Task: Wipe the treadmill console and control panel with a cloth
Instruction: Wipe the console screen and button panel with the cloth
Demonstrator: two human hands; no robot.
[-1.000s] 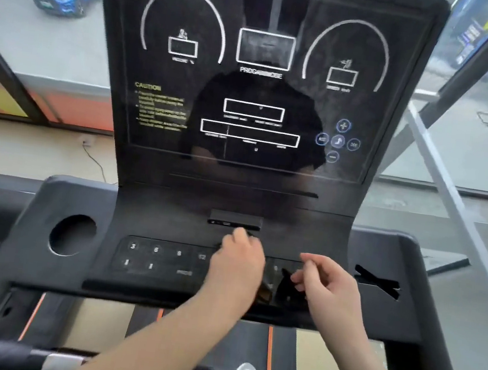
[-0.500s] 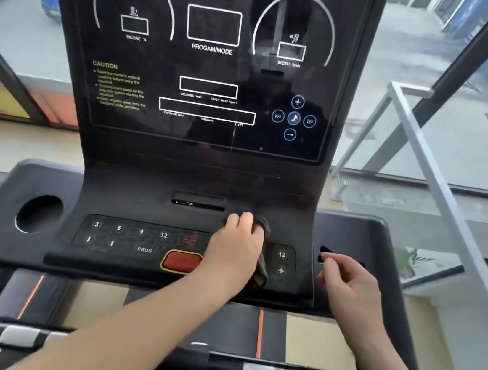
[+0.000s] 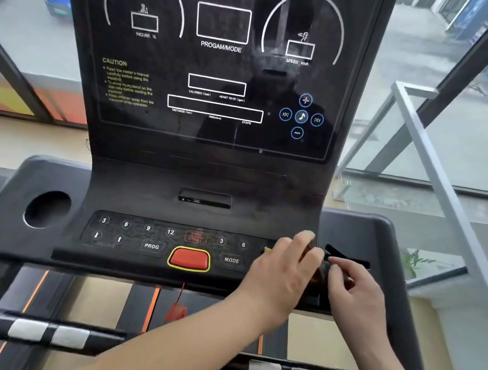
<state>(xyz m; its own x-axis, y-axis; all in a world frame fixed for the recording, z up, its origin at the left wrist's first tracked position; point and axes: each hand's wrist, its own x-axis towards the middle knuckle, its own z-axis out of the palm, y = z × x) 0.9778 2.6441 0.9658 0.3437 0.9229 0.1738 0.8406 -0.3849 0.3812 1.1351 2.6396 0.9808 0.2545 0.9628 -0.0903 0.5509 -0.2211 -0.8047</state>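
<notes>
Dark cloth [image 3: 317, 276]: gripped under my left hand [image 3: 282, 272]; right hand [image 3: 352, 292] curled alongside, hold unclear. Panel [image 3: 137, 234] runs leftward.

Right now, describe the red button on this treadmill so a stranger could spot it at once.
Start at the tall black console screen, then drop to the sloped control panel beneath it. In the panel's lower row, between the PROG key and the MODE key, sits the red button. It alone is a solid red pad ringed in yellow; its neighbours are black with white lettering.
</notes>
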